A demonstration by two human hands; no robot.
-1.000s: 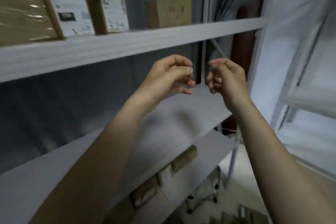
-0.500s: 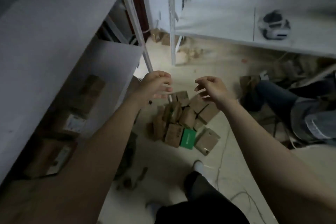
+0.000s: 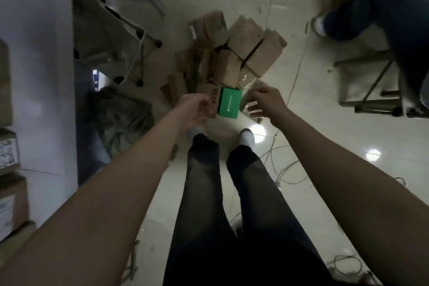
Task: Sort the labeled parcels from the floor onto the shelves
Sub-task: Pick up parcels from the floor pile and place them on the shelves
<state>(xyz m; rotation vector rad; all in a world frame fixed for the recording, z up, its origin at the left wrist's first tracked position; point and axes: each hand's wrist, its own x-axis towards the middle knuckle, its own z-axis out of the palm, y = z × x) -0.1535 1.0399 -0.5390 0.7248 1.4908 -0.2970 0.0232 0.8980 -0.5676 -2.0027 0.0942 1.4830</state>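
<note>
A pile of several brown cardboard parcels [image 3: 243, 44] lies on the pale tiled floor straight ahead of my feet. At its near edge lies a green box [image 3: 229, 104], with a brown parcel bearing a dark label [image 3: 212, 96] just left of it. My left hand [image 3: 197, 109] hovers at the left of that brown parcel, fingers apart and empty. My right hand [image 3: 265, 102] reaches down at the right of the green box, fingers spread, holding nothing. Both arms stretch down towards the pile.
A white shelf unit [image 3: 39, 76] stands at the left with labeled parcels [image 3: 9, 206] on it. A folded metal frame [image 3: 120, 37] and grey cloth [image 3: 123, 121] lie by it. Another person's legs [image 3: 390, 11] and a stool are at upper right. Cables [image 3: 285, 169] trail across the floor.
My view has swung from the shelves down to the floor. Both empty hands have dropped from shelf height to just above the near edge of the parcel pile.
</note>
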